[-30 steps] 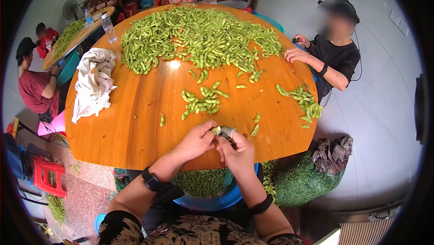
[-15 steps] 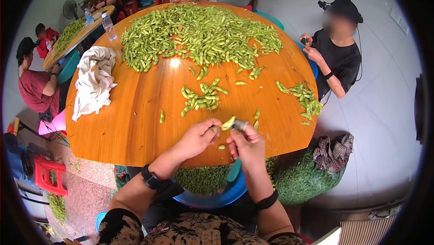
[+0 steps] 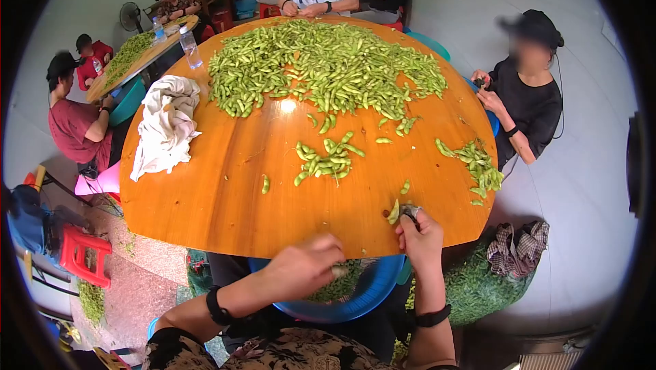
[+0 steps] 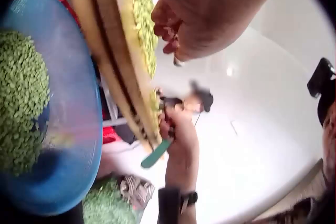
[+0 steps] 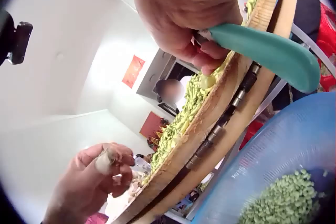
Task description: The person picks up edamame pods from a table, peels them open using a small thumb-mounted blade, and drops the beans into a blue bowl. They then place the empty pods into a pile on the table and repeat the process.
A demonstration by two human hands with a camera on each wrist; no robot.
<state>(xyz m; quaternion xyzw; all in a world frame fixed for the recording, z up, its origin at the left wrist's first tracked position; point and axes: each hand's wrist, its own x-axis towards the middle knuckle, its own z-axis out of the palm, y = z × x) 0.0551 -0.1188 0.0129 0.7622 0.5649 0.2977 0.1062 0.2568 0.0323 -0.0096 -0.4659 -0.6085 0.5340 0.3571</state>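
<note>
My right hand (image 3: 420, 233) (image 5: 194, 19) grips a tool with a teal handle (image 5: 273, 53) (image 4: 155, 154). A green pod (image 3: 393, 211) lies at its fingertips, over the table's near edge. My left hand (image 3: 307, 261) is blurred above the blue basin (image 3: 372, 295) (image 4: 68, 82), apart from the right one. Its fingers are loosely bent in the right wrist view (image 5: 100, 174), with a greyish covering on the thumb and no pod visible in them. Shelled beans (image 4: 21, 87) (image 5: 283, 203) fill part of the basin. A small group of pods (image 3: 331, 159) sits beyond my hands.
A large pod heap (image 3: 321, 62) covers the far half of the wooden table (image 3: 225, 192). White cloth (image 3: 167, 124) and a bottle (image 3: 190, 47) are at left, more pods (image 3: 478, 165) at right. A person in black (image 3: 529, 103) sits at right. A filled green sack (image 3: 492, 295) stands below.
My left hand has come away from the pod, down toward the basin. My right hand has shifted right with the tool. The whole head view has also shifted.
</note>
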